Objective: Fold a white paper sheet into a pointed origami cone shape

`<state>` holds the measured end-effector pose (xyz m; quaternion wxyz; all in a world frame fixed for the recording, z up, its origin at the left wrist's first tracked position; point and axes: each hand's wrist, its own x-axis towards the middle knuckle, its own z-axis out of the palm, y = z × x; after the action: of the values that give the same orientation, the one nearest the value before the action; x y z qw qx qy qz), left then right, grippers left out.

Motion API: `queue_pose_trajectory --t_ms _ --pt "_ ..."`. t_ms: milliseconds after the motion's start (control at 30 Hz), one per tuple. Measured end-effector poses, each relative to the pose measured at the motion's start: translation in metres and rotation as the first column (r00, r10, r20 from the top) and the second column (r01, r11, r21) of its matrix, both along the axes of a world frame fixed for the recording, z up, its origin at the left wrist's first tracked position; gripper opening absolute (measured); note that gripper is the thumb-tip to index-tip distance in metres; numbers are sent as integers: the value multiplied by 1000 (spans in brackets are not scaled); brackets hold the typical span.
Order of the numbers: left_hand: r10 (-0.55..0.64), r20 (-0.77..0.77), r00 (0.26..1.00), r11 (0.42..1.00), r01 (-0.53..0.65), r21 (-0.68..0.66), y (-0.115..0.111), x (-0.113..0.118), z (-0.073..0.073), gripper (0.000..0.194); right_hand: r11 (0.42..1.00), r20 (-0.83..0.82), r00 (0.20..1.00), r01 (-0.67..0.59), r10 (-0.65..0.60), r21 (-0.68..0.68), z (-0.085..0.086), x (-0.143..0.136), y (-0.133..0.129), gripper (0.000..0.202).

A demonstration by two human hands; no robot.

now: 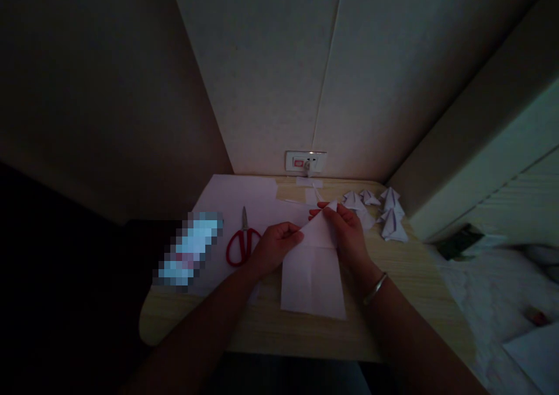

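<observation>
A creased sheet of white paper (312, 272) is held between my two hands over the small wooden table, its top folded to a slanted edge. My left hand (279, 243) pinches the left side of the fold. At the upper right corner, my right hand (347, 229) grips the paper, with some fingers behind it. Just left of my left hand lie scissors with red handles (244, 246), blades pointing to the wall. Several folded paper pieces (393, 223) stand beyond my right hand.
Large white sheets (240, 194) cover the left of the wooden table (414, 284). A blurred-out bright screen (190, 249) lies at the left edge. A wall socket (305, 162) with a plug and cable sits behind the table. To the right is a pale quilted surface (476, 290).
</observation>
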<state>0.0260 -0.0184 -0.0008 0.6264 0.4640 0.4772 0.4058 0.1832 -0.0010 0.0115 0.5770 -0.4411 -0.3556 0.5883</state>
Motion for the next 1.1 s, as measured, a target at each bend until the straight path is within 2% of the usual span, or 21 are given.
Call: queue_pose_trajectory --t_ms 233,467,667,867,1100 --pt "-50 18 999 999 50 18 1 1 -4 22 1000 18 1000 -1 1 -3 3 -2 -2 29" --pt "-32 -113 993 996 41 83 2 -1 -10 26 1000 26 1000 -5 5 0 0 -3 -1 28" --pt "-49 -124 991 995 60 84 0 0 -6 25 997 -29 997 70 -70 -23 3 -2 0 22" --pt "-67 -136 988 992 80 95 -2 1 -2 26 996 -112 990 76 -81 -49 2 1 1 20" --pt "-42 -121 992 997 50 64 -1 0 -1 27 996 -82 995 45 -51 -76 2 0 2 24"
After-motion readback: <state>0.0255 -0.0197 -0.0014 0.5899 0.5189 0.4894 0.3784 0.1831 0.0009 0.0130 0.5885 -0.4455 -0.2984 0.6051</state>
